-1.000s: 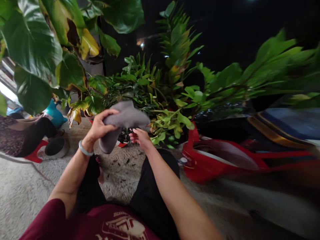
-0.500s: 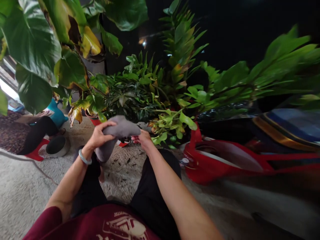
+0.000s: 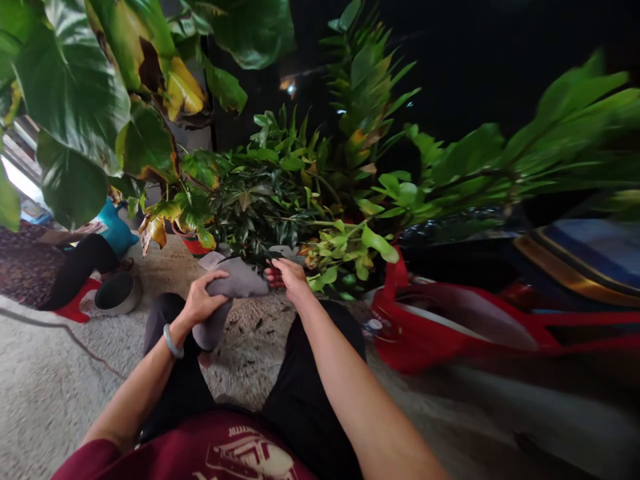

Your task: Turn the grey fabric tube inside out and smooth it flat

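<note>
A grey sock (image 3: 237,279) is gripped in my left hand (image 3: 203,300), thumb below and fingers over the top. Its pointed end faces right, and another grey part of it hangs down under the hand. Behind the sock's upper edge a pale paper label (image 3: 212,260) sticks out. Just beyond the pointed end is my right hand (image 3: 290,279), with a small gap between them. Its fingers are curled and the thumb and forefinger are pinched together; whatever they hold, if anything, is too small to make out.
Leafy potted plants (image 3: 265,173) fill the space in front of my knees. A red bag (image 3: 450,327) stands on the right beside a blue-and-gold striped object (image 3: 580,260). At left, a seated person (image 3: 30,267) is near a grey pot (image 3: 117,293) and a red stool (image 3: 77,303).
The sock and my left hand have come down a little. My right hand has parted from the sock's end, where it was touching before. The pale label now shows.
</note>
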Demonstrator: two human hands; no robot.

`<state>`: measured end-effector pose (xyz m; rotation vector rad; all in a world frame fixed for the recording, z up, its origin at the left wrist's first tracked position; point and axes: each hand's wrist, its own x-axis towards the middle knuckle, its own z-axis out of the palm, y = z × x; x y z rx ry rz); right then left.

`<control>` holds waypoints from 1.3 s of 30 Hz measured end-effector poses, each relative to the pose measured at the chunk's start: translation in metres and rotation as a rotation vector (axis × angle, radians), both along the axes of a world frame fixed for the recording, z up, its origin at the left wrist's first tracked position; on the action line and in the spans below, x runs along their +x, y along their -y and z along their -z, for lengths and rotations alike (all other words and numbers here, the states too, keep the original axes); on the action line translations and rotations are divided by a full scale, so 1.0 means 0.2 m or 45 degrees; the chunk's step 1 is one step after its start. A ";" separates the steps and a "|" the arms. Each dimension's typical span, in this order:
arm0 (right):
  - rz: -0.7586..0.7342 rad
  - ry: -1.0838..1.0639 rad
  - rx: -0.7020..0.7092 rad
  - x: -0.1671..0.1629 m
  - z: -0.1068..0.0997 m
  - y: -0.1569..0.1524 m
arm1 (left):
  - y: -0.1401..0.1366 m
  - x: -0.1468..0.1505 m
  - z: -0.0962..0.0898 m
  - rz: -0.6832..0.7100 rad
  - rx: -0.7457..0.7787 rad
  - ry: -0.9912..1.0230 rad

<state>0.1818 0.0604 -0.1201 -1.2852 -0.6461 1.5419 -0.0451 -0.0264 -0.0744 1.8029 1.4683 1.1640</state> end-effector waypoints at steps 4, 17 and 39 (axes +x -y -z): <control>-0.068 -0.077 0.075 -0.01 -0.01 0.00 | -0.15 -0.05 -0.33 -0.271 0.405 0.029; -0.029 -0.025 0.060 -0.04 -0.01 0.01 | 0.00 -0.06 0.02 -0.387 0.007 0.046; -0.063 -0.048 0.061 -0.06 0.00 -0.01 | -0.20 -0.06 -0.39 -0.611 0.504 -0.005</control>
